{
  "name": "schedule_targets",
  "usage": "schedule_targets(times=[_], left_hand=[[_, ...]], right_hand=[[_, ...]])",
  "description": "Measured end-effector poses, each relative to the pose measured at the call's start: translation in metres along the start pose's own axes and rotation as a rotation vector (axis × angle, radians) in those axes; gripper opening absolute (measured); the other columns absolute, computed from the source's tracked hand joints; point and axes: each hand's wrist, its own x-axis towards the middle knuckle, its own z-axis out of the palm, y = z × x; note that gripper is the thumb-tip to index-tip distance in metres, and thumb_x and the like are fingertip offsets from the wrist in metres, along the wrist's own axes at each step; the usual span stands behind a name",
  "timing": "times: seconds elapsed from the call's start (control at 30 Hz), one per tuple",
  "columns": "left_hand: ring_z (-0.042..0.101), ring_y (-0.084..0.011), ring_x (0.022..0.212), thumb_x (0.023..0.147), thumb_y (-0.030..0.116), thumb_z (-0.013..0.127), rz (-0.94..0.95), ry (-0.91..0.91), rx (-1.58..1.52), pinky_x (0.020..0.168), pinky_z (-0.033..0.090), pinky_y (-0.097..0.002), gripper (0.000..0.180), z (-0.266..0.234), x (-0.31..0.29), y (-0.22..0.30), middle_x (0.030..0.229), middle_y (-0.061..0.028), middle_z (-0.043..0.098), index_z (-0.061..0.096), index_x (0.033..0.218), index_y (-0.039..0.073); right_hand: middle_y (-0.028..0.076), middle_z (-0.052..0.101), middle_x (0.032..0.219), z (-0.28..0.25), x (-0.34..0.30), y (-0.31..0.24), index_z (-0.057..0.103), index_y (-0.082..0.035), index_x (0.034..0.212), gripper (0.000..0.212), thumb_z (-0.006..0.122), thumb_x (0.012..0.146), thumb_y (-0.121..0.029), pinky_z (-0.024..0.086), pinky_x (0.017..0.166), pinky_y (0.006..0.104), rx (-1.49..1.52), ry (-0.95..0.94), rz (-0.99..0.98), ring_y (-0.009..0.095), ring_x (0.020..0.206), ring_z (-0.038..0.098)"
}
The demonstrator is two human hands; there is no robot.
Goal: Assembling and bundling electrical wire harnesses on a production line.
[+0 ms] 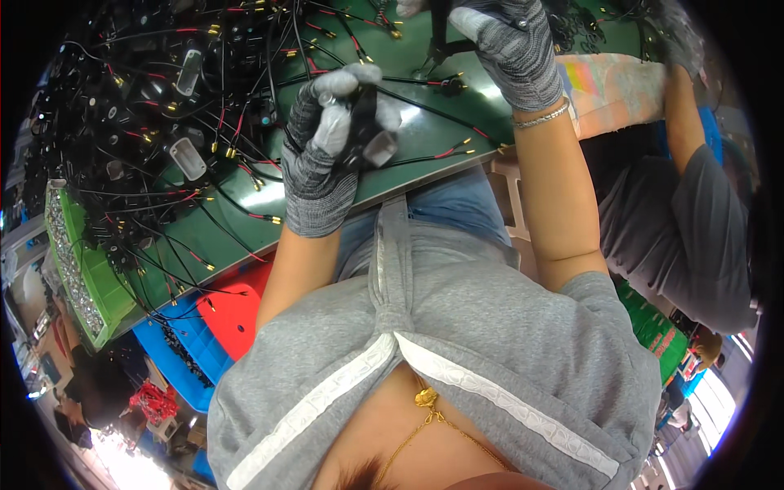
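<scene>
My left hand [322, 155], in a grey knit glove with white fingertips, is closed around a dark blurred part [367, 135]. A pale rectangular end shows on that part, close to the table's near edge. My right hand [514, 53], gloved the same way, is raised at the top of the view. Its fingers curl beside a black upright object [441, 33], and their tips are partly cut off, so what they hold is hidden. Black cables [433, 110] with red wires and brass-coloured tips lie on the green table [425, 131] between and around my hands.
Piled black cables and parts [98, 106] cover the table's left, with small rectangular housings [189, 158] among them. A green bin [94, 278] of small metal pieces stands at the left edge. Blue [184, 347] and red [237, 306] bins sit below. A co-worker's arm [684, 114] reaches in at right.
</scene>
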Motion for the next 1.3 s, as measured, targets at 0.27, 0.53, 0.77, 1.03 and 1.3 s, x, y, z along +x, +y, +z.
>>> schedule_targets(times=[0.27, 0.53, 0.77, 1.03, 1.3], left_hand=[[0.064, -0.0231, 0.076, 0.083, 0.054, 0.07, -0.01, -0.091, -0.088, 0.049, 0.046, -0.0256, 0.05, -0.006, 0.003, -0.003, 0.112, -0.0156, 0.058, 0.07, 0.083, 0.004], [0.062, -0.0249, 0.079, 0.092, 0.04, 0.061, -0.039, -0.196, -0.009, 0.074, 0.049, -0.0372, 0.036, -0.007, 0.005, 0.001, 0.113, -0.0162, 0.058, 0.067, 0.084, 0.005], [0.063, -0.0233, 0.077, 0.089, 0.034, 0.068, -0.063, -0.148, 0.201, 0.071, 0.054, -0.0344, 0.032, -0.004, 0.001, 0.003, 0.107, -0.016, 0.058, 0.064, 0.082, 0.003], [0.063, -0.0227, 0.072, 0.086, 0.025, 0.069, -0.09, -0.027, 0.183, 0.059, 0.051, -0.0293, 0.025, 0.002, 0.0, 0.005, 0.099, -0.0155, 0.062, 0.062, 0.096, 0.003], [0.062, -0.0214, 0.073, 0.086, 0.025, 0.072, -0.008, -0.016, 0.272, 0.06, 0.05, -0.0286, 0.028, 0.01, -0.001, 0.0, 0.102, -0.0155, 0.061, 0.059, 0.101, 0.005]], right_hand=[[0.01, 0.056, 0.112, -0.009, 0.002, -0.002, 0.046, -0.01, 0.135, 0.056, 0.071, 0.086, -0.02, 0.051, 0.083, 0.0357, -0.01, -0.052, -0.086, 0.02, 0.098, 0.058], [0.01, 0.056, 0.111, -0.016, -0.004, 0.003, 0.045, -0.01, 0.137, 0.057, 0.07, 0.086, -0.019, 0.052, 0.082, 0.0356, -0.023, 0.006, -0.08, 0.02, 0.096, 0.058], [0.01, 0.056, 0.112, -0.006, -0.002, 0.004, 0.045, -0.009, 0.138, 0.057, 0.069, 0.087, -0.018, 0.052, 0.081, 0.0346, 0.032, 0.074, -0.075, 0.019, 0.094, 0.058], [0.007, 0.056, 0.109, -0.004, -0.004, 0.003, 0.045, -0.006, 0.136, 0.052, 0.066, 0.089, -0.015, 0.05, 0.077, 0.0287, -0.068, 0.032, 0.001, 0.015, 0.091, 0.057], [0.004, 0.053, 0.102, 0.013, -0.006, -0.007, 0.044, -0.007, 0.137, 0.053, 0.051, 0.086, 0.004, 0.046, 0.074, 0.0225, -0.204, 0.092, 0.153, 0.009, 0.083, 0.05]])
